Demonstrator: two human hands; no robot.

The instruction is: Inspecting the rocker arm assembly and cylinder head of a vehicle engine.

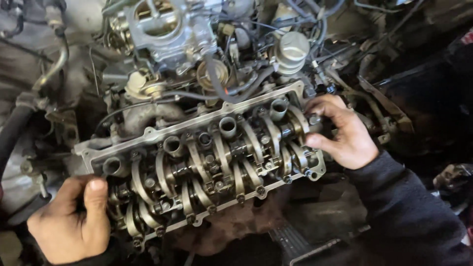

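Our left hand [69, 221] is clamped on the cylinder head's [207, 162] near-left end; right hand [340, 130] grips its right end, fingertips partly hidden. Engine bay's right side too dark to read.

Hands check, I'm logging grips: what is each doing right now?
Left hand: closed on the left end of the oily grey metal cylinder head.
Right hand: closed on its right end.

Car repair shop, and I'm leaning right over an open engine bay

Uncovered cylinder head [207, 162] with oily rocker arms below me, carburettor [165, 27] up top, black hoses [231, 86] and wires snaking everywhere, grime on every metal surface
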